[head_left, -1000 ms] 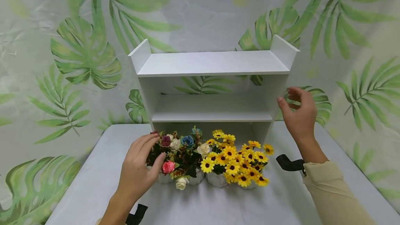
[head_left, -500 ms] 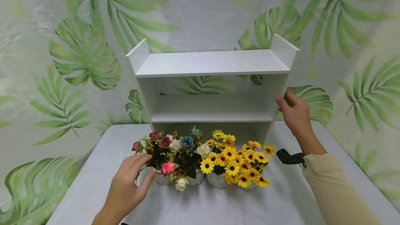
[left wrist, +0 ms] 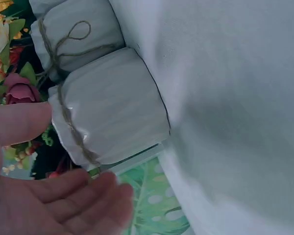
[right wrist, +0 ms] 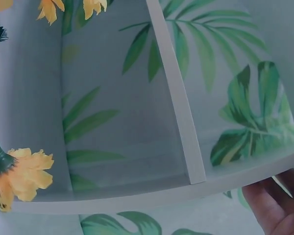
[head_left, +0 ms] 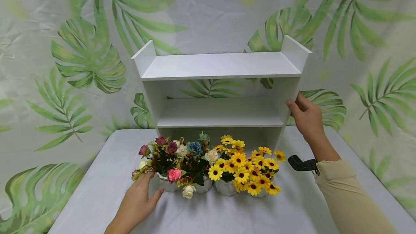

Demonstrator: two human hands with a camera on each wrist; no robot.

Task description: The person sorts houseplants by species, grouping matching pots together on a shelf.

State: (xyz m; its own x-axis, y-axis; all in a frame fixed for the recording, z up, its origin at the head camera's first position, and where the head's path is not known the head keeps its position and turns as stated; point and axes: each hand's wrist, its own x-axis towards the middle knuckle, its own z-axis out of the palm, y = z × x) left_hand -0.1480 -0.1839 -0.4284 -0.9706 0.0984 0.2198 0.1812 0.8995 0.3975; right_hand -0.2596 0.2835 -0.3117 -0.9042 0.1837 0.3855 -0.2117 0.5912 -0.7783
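Observation:
A white two-tier shelf (head_left: 221, 66) stands at the back of the table. In front of it sit a white pot of mixed roses (head_left: 177, 158) and a white pot of yellow daisies (head_left: 247, 169), side by side. My left hand (head_left: 151, 183) lies low at the rose pot's left side, fingers under the leaves and thumb by its base. In the left wrist view that twine-tied pot (left wrist: 112, 107) lies between the thumb and straight fingers (left wrist: 73, 200). My right hand (head_left: 294, 102) grips the shelf's right side panel, thumb on the front edge; its fingertips (right wrist: 274, 205) show below the panel.
The table (head_left: 227, 212) has a pale grey cloth. A leaf-print curtain (head_left: 81, 53) hangs close behind the shelf. A black wrist strap (head_left: 300, 164) sits on my right forearm.
My left hand has dropped from the top of the roses to the pot's left base. My right hand closed onto the shelf's side panel and then held still.

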